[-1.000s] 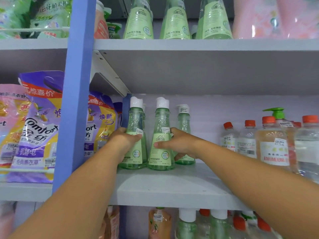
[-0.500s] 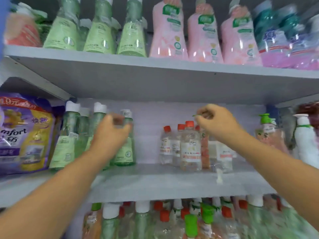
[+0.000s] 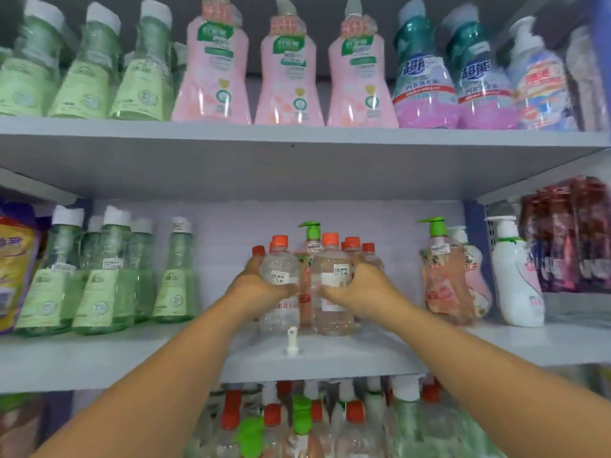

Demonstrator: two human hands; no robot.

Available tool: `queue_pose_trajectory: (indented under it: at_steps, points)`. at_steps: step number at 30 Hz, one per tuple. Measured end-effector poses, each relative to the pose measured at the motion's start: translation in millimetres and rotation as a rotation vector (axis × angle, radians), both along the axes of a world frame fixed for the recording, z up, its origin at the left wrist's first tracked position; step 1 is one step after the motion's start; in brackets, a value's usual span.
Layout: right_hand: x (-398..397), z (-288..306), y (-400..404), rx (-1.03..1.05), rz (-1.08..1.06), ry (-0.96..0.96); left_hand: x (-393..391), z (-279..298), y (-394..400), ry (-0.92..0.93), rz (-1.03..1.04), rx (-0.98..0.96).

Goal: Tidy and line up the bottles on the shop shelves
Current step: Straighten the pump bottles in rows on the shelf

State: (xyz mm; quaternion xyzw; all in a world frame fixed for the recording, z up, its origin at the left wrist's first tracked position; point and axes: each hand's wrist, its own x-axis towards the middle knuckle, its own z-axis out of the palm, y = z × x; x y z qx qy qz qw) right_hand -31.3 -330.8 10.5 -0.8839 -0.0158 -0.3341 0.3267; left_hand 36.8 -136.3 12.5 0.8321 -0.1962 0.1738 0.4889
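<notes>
Both hands have swung over from the green bottles (image 3: pixel 109 276) to the orange-capped clear bottles (image 3: pixel 330 285) mid-shelf. Left hand (image 3: pixel 261 285) curls round the front left bottle (image 3: pixel 279 282), right hand (image 3: pixel 360 289) wraps the right one, cluster squeezed between them on the grey shelf (image 3: pixel 99 355). Pump bottles (image 3: pixel 449 279) stand right.

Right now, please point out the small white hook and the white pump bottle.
small white hook (image 3: pixel 292 340), head view, on its stem.
white pump bottle (image 3: pixel 517 279), head view, on its body.
</notes>
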Motion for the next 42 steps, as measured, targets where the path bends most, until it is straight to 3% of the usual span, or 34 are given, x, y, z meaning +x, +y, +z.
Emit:
queue_pose_trajectory:
  at_steps: [5,12,19,21,22,24,25,28,31,36,42]
  points:
    - [-23.6,8.3,-38.4,0.052,-0.010,0.089,4.5,4.8,36.9,0.080,0.021,0.049]
    - [-24.2,10.3,-81.9,-0.110,-0.371,0.131,16.0,6.4,61.6,0.126,0.144,0.068]
    - [-6.3,-2.8,-91.3,-0.186,-0.396,0.077,18.2,28.6,35.5,0.119,0.353,0.361]
    - [-13.8,0.8,-102.1,-0.183,-0.411,-0.031,16.0,32.7,23.2,-0.001,0.448,0.366]
    - [-19.2,3.8,-110.0,-0.177,-0.444,-0.153,15.5,33.2,16.3,-0.169,0.450,0.304]
    - [-29.4,11.6,-129.9,-0.112,-0.528,-0.391,12.7,35.5,-1.4,-0.499,0.322,0.150]
    - [-34.5,14.4,-139.0,-0.051,-0.561,-0.429,9.8,39.0,-11.3,-0.519,0.218,0.091]
    - [-36.8,13.8,-156.6,0.103,-0.558,-0.234,2.3,56.2,-44.3,-0.177,0.009,0.014]
    - [-23.4,7.8,-160.0,0.128,-0.510,-0.021,-0.7,60.5,-66.6,0.052,0.047,0.150]
    - [-15.2,0.2,-169.3,0.122,-0.562,0.055,20.4,52.9,-82.1,0.056,0.086,0.224]
    - [-52.7,5.7,-164.7,0.110,-0.347,0.089,15.8,43.2,-71.4,0.030,-0.045,0.025]
